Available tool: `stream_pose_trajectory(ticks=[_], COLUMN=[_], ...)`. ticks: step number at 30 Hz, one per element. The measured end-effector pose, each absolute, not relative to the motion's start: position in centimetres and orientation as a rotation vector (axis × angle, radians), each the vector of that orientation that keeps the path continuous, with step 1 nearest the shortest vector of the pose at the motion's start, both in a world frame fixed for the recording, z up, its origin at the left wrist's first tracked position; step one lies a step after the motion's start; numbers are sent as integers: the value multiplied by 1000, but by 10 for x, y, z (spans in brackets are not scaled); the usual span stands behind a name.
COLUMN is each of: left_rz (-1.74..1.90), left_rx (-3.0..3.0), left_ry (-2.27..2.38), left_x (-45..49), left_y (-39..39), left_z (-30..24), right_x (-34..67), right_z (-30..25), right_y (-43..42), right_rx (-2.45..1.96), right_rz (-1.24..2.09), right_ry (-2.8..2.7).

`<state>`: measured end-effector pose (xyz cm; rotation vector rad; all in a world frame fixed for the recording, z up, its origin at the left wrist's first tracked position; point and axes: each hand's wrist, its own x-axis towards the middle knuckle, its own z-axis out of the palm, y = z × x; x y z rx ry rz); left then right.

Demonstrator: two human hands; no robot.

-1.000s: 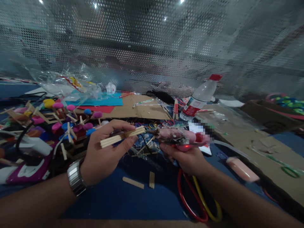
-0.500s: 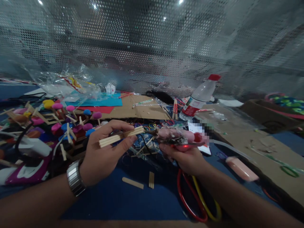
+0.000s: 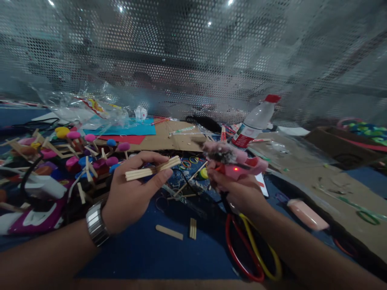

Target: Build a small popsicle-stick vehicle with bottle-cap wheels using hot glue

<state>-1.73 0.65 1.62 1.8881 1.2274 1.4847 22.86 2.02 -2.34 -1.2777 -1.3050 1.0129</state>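
Note:
Between thumb and fingers, my left hand pinches a small bundle of wooden sticks laid side by side, with more pale wood crossing its right end. My right hand is wrapped round a pink hot glue gun with a glowing red light and a grimy front. The gun's nozzle points left and stands apart from the sticks. Below the hands, a craft stick and a short joined set of sticks lie on the blue table.
Small stick models with coloured pads crowd the left, beside a purple-and-white device. A bottle with a red cap stands behind the glue gun. Red and yellow scissors handles lie near my right forearm. Cardboard lies at the back.
My right hand has drawn the glue gun up and away to the right from the sticks. The left hand has barely moved, its bundle tilted slightly flatter.

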Motion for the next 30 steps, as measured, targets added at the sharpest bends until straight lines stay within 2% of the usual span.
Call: stream_pose_trajectory(ticks=[7,14,30], left_rz=[1491,1490,1476], left_rx=[1843,1888,1901], left_ry=[1218,1236,1223], left_x=[-17,-17,-17], left_y=[7,6,6], left_z=[15,17,16], right_x=[236,235,234], right_z=[-9,-10,-16], right_y=[42,46,51], right_rx=[-1407,-1556,-1480], right_rz=[850,872,920], right_ry=[-1370,-1476,-1527])
